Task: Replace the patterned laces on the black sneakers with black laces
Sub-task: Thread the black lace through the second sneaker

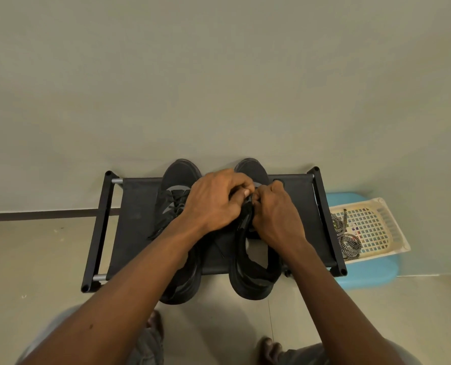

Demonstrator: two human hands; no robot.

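Nearly finished, the second sneaker (253,272) is worked on the rack (137,219) at centre frame, with the fingers of the left hand (214,204) and right hand (277,214) curled, seemingly pinching its hidden black lace. Its mate (177,185), at left, is already relaced; the patterned laces (348,238) are left in the basket (387,227), right.
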